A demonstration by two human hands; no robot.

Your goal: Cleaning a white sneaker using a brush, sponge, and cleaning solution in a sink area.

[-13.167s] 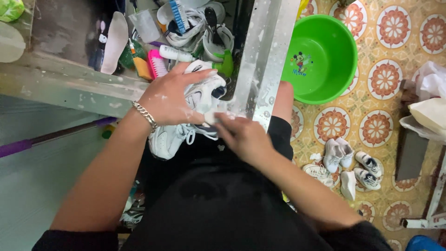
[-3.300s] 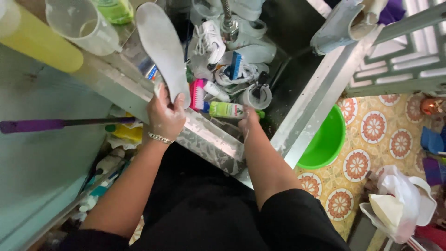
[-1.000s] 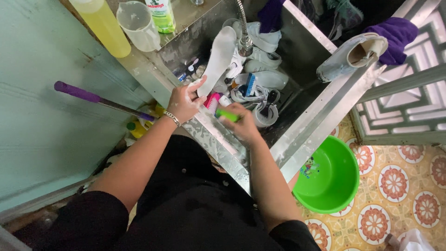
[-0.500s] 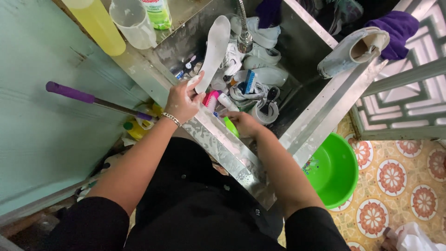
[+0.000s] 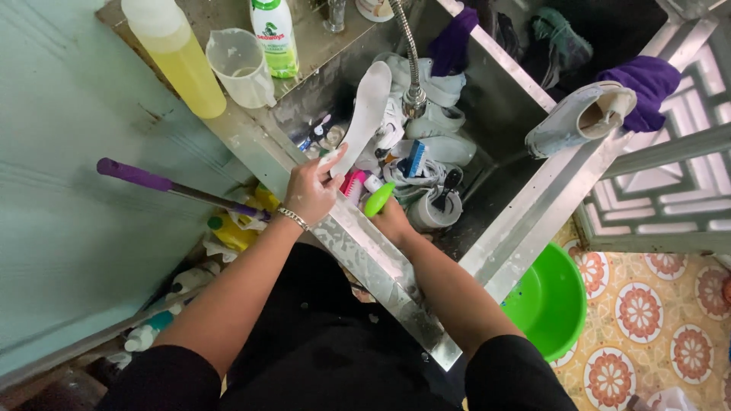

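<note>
The white insole (image 5: 364,122) stands nearly upright over the steel sink (image 5: 525,221), its heel end pinched between the thumb and curled fingers of the left hand (image 5: 311,190), its toe end rising away from the fingertips toward the faucet hose (image 5: 403,46). Compared with half a second ago, the right hand (image 5: 393,221) now has a bright green brush handle (image 5: 378,199) raised just beside the left fingers, where before it sat lower against the sink's front rim; the insole itself has barely shifted. Judged from that, brush and insole are being brought together for scrubbing.

The right hand's fingers are wrapped around the green handle, though the knuckles hide how tightly. The left wrist, with its silver bracelet (image 5: 292,218), is cocked upward, forearm running down to the body; the right forearm crosses the sink's edge from below.

Beyond the fingers lie a pink brush (image 5: 352,183), a blue brush (image 5: 415,158) and white shoes (image 5: 442,148) piled in the basin. Farther off, 1 yellow bottle (image 5: 177,57) and a clear measuring jug (image 5: 240,67) stand on the ledge; a green basin (image 5: 550,301) rests on the tiled floor.
</note>
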